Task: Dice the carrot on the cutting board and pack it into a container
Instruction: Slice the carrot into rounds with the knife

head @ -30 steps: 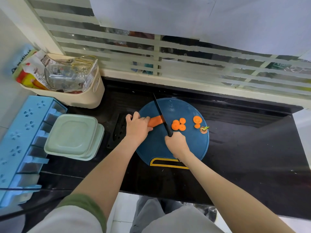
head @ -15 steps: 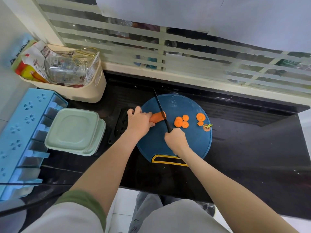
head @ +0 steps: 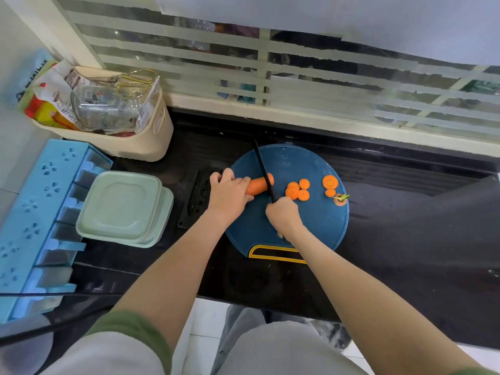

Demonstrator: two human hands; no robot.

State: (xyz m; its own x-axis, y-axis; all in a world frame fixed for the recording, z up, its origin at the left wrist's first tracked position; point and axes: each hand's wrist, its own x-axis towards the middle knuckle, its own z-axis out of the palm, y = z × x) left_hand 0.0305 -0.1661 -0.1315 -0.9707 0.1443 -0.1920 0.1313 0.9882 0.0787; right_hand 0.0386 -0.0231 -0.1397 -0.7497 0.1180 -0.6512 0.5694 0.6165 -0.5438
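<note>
An orange carrot (head: 258,185) lies across the round blue cutting board (head: 319,226). My left hand (head: 228,194) grips its left part, hiding that end. My right hand (head: 282,215) grips the handle of a black knife (head: 263,169), whose blade stands across the carrot near its right end. Several round carrot slices (head: 297,190) lie on the board right of the blade, with two more (head: 330,182) and the green-stemmed top end (head: 340,198) near the right rim. A pale green lidded container (head: 121,207) sits on the counter to the left.
A black counter (head: 405,226) carries everything. A black perforated piece (head: 194,201) lies left of the board. A cream basket (head: 130,142) with packets, a glass jar and scissors stands at back left. A blue rack (head: 32,217) runs along the left edge. A striped window ledge lies behind.
The knife blade stands a little further left along the carrot than one second ago. The slices on the board lie as before.
</note>
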